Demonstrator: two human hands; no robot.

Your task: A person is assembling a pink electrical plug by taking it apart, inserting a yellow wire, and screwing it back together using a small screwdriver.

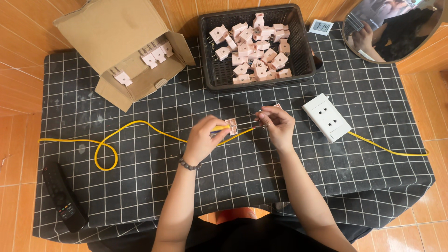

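The left hand (204, 138) grips a yellow-handled tool (219, 128) against a pink plug piece (231, 126); the right hand (277, 125) pinches its metal prongs (254, 122) just beside it. Best to keep the piece steady between both hands above the desk (140, 186), with the black basket (303, 51) beyond.

The left hand (201, 140) held a yellow tool (220, 127) against a small pink plug (231, 126). The right hand (278, 125) pinched the plug's metal pins (254, 124). A yellow wire (122, 135) lay curled on the checked cloth (140, 196). A black basket (254, 77) held many pink plugs. A cardboard box (116, 42) sat open nearby. A white socket block (326, 116) lay beside the right hand.
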